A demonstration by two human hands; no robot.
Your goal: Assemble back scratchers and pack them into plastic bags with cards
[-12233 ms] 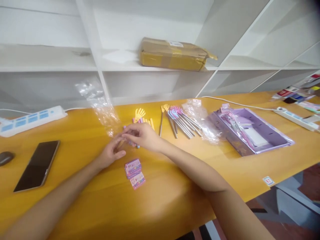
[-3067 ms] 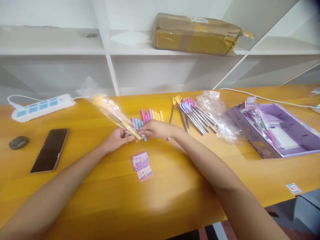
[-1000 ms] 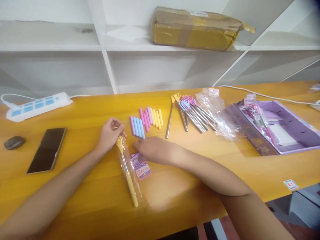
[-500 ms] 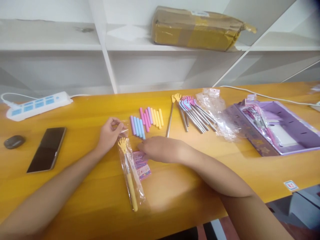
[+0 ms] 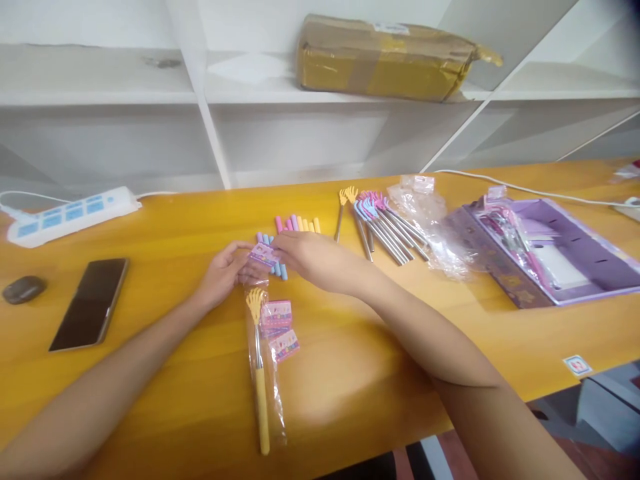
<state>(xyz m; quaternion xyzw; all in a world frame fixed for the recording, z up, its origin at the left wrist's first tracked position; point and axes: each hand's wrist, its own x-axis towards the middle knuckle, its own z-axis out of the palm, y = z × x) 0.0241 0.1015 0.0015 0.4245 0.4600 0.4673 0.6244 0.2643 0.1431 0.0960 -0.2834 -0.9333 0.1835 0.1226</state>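
Observation:
Between my two hands is a small purple printed card [image 5: 263, 254]. My right hand [image 5: 310, 257] pinches the card's right side. My left hand [image 5: 227, 273] is closed at the top of a clear plastic bag [image 5: 274, 380], touching the card's left side. Inside the bag lies a back scratcher [image 5: 261, 393] with a yellow hand-shaped head and yellow handle. More printed cards [image 5: 285, 345] lie right of the bag. Behind my hands are colored handle tubes [image 5: 279, 223], partly hidden. Metal-rod scratchers [image 5: 387, 230] with yellow, blue and pink heads lie further right.
Clear bags [image 5: 430, 233] lie beside an open purple box [image 5: 555, 303] at the right. At the left are a phone [image 5: 90, 303], a black mouse [image 5: 24, 289] and a power strip [image 5: 73, 217]. A taped carton [image 5: 385, 60] sits on the shelf behind.
My right hand has lifted a card from the pile and brought it up and left to the bag's top beside my left hand. The bagged scratcher has shifted slightly toward me.

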